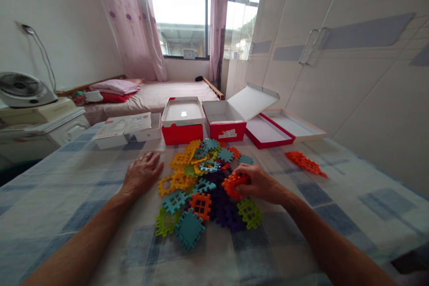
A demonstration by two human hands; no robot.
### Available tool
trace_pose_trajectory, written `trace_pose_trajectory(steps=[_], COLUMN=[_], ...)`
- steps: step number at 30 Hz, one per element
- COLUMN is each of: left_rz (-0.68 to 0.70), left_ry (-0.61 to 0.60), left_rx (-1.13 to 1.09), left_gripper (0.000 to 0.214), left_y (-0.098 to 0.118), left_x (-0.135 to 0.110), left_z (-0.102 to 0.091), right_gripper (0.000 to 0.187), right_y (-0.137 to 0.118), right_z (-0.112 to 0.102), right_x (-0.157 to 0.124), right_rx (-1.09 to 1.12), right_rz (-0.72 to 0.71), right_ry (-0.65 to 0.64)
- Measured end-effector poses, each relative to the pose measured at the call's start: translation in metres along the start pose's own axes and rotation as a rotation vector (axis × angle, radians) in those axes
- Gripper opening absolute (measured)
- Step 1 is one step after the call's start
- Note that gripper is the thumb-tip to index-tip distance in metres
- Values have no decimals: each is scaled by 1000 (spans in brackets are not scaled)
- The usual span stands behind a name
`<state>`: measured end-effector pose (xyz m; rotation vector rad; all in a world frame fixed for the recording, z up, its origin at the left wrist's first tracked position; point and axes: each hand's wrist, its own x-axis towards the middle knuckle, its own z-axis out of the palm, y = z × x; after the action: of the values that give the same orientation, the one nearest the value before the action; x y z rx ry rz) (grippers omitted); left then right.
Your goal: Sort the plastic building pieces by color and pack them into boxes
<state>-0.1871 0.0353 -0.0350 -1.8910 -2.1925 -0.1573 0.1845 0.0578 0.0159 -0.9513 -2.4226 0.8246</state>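
A heap of plastic interlocking building pieces in several colours lies between my hands. My right hand is closed on an orange building piece at the heap's right side. Flat on the cloth to the left of the heap rests my left hand, fingers stretched out and holding nothing. Near the heap's front are a teal piece, an orange window piece and a green window piece. Dark purple pieces lie below my right hand. Apart on the right sits a row of orange pieces.
Behind the heap stand a red box with a white lid, an open red box and shallow trays. White boxes are at the back left. A checked cloth covers the table. Beyond are a bed and a fan.
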Motion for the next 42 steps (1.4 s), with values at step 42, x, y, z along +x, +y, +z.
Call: trace_pose_trajectory(steps=[42], left_rz=[-14], left_ry=[-28], left_rx=[37], left_gripper=[50], left_y=[3], left_x=[-1], left_z=[-4], right_gripper=[28], right_y=[62], right_z=[-52], right_x=[-3], right_rx=[-645], right_rz=[212], right_ry=[461])
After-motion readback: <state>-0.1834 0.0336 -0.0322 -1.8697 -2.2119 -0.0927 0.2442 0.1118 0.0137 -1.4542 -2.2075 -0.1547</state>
